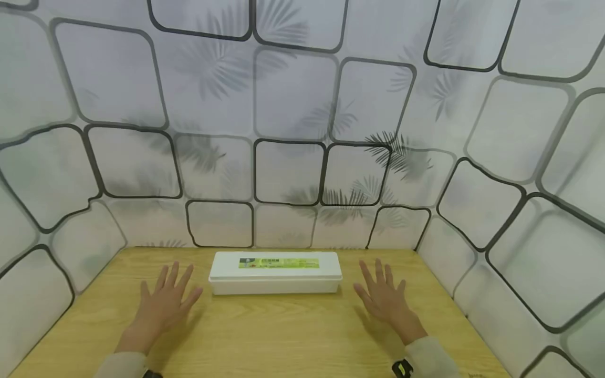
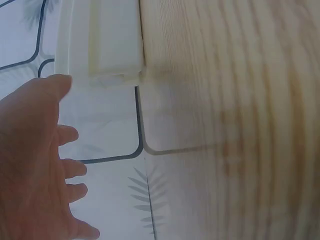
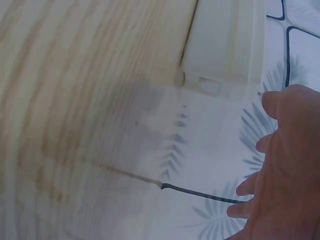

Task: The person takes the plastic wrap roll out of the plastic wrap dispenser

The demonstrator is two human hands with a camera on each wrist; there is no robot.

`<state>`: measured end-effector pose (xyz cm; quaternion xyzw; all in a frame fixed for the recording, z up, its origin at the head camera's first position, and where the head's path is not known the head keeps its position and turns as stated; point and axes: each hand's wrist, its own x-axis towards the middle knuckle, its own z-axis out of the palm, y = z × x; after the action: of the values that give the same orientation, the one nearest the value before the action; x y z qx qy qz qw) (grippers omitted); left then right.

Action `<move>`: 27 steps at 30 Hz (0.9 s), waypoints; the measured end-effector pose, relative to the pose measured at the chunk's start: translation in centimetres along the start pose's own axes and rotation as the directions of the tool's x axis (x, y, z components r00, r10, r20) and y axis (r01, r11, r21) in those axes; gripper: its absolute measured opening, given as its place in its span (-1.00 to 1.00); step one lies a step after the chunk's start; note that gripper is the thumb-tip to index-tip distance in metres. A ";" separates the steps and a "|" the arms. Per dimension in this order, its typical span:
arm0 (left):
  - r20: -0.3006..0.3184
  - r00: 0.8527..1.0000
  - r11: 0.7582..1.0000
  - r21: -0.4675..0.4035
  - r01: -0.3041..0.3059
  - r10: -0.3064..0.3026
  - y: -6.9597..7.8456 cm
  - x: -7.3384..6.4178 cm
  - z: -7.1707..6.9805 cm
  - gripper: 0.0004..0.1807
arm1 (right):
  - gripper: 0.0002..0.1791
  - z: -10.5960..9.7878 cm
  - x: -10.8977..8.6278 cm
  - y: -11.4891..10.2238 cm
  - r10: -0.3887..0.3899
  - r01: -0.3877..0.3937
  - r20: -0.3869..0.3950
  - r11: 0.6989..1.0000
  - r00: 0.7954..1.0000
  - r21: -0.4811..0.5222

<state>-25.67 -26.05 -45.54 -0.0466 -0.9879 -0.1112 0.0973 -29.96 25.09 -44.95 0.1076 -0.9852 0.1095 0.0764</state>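
Observation:
A long white lidded plastic box [image 1: 275,286] sits toward the back of the wooden table, a green and yellow label on its lid. To its left my left hand [image 1: 163,304] is spread palm down over the table, fingers apart and holding nothing. On the other side, my right hand [image 1: 385,299] is spread the same way, its fingertips pointing at the wall. Both hands stand apart from the box. The left wrist view shows the box's end [image 2: 115,45] beyond the thumb; the right wrist view shows the opposite end [image 3: 220,55].
The wooden table [image 1: 264,341] meets a wall [image 1: 293,173] with a rounded-square and leaf pattern at the back. Similar patterned walls close in on the left and right. Dark wrist straps [image 1: 403,368] show at the sleeves.

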 end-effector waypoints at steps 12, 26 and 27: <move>-0.068 0.987 0.958 -0.239 -0.161 0.149 0.0 1.9 1.2 -0.20 | -0.26 -0.6 3.7 -2.3 -0.238 0.254 -0.175 0.964 0.955 0.079; 0.075 0.996 0.871 -0.492 0.000 0.042 1.3 3.1 1.5 -0.22 | -0.33 -0.3 7.9 -8.2 -0.502 0.515 -0.130 0.850 0.855 0.105; 0.085 0.996 0.863 -0.505 0.016 0.031 1.3 3.1 1.6 -0.22 | -0.32 -0.1 8.2 -8.5 -0.507 0.518 -0.113 0.850 0.854 0.099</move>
<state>-28.87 -24.19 -46.13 -0.0791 -0.9276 -0.3633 0.0376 -35.87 15.45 -41.71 0.3664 -0.9079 0.1513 0.1363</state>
